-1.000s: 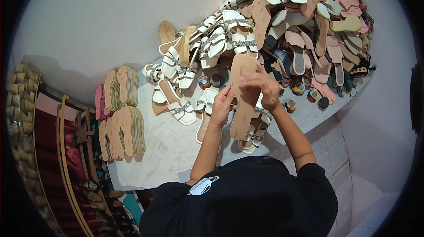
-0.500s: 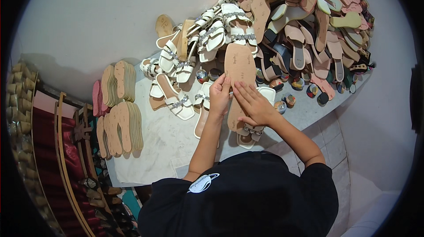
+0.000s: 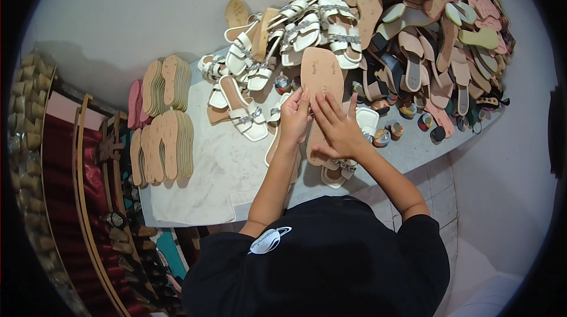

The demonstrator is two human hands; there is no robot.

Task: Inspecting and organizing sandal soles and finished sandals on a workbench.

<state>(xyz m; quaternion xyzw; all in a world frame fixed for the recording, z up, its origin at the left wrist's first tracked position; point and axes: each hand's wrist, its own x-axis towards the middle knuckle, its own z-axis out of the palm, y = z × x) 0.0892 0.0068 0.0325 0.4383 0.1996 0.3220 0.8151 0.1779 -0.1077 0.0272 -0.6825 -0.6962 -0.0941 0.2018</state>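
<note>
A tan sandal sole [image 3: 322, 77] lies flat over a white strappy sandal on the white worktable [image 3: 207, 175]. My left hand [image 3: 293, 119] presses its near left edge with fingers together. Beside it my right hand [image 3: 338, 127] lies spread across the sole's lower half, fingers apart, pressing down. The white sandal's jewelled strap [image 3: 339, 166] sticks out below my right hand.
Several white jewelled sandals [image 3: 242, 110] lie left of my hands. A big heap of white, pink and tan sandals [image 3: 425, 27] fills the table's far right. Stacks of tan insoles [image 3: 165, 140] stand at the left edge. Small colourful rolls [image 3: 396, 129] sit near the right.
The sole was held up in both hands; now it is laid down on the sandal, and both hands have flattened onto it.
</note>
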